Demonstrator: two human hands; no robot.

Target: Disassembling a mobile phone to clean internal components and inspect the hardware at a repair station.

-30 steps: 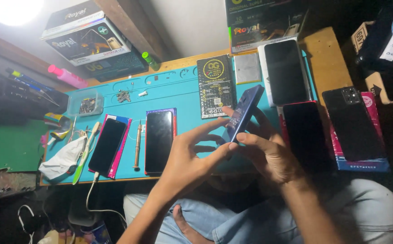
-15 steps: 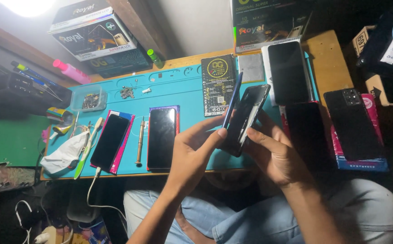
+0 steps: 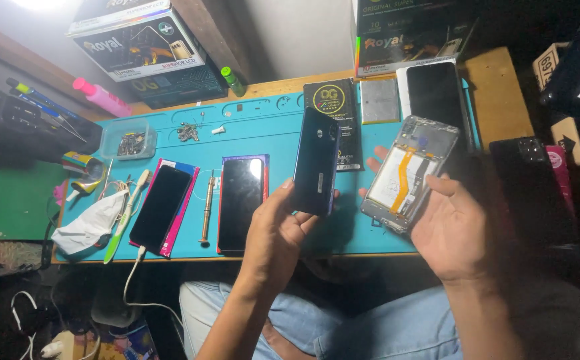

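Head view: frame centre, above my teal mat (image 3: 263,133).
My left hand (image 3: 278,239): clamped on dark blue back cover (image 3: 316,160).
My right hand (image 3: 451,227): gripping opened phone body (image 3: 410,175), right of centre.

Left hand (image 3: 273,233) holds the back cover (image 3: 316,161) up over the table's (image 3: 503,93) front edge. Right hand (image 3: 451,230) holds the open phone (image 3: 410,175) just right of it. On the mat (image 3: 270,127): 2 phones (image 3: 243,202) in front-left, w/ a screwdriver (image 3: 207,208) btwn them. Small tray (image 3: 128,140) sits back-left. Boxes (image 3: 140,47) stand behind, at the back edge.
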